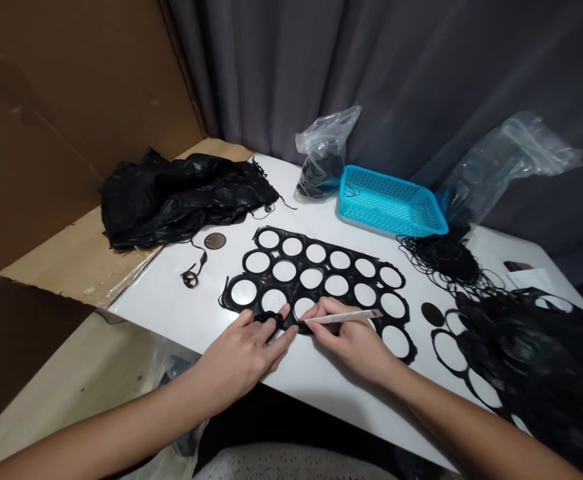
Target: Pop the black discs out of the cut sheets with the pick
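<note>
A black sheet [299, 265] with rows of round holes lies flat on the white table [331, 380]. My right hand [346, 337] pinches a thin, pale pen-like tool [344, 317], its tip down at the rim of a hole in the front row. Just beside it, my left hand [251, 343] rests on the sheet's front edge with its fingers around a small bundle of thin black rings [270, 319]. The fingertips of both hands are close together.
Crumpled black sheets [181, 197] lie at the left. A blue basket [391, 203] stands at the back between two clear bags [321, 157] [501, 160]. Black rings [444, 257] and more perforated black sheet [536, 353] sit at the right. Loose black discs [215, 241] [431, 313] lie nearby.
</note>
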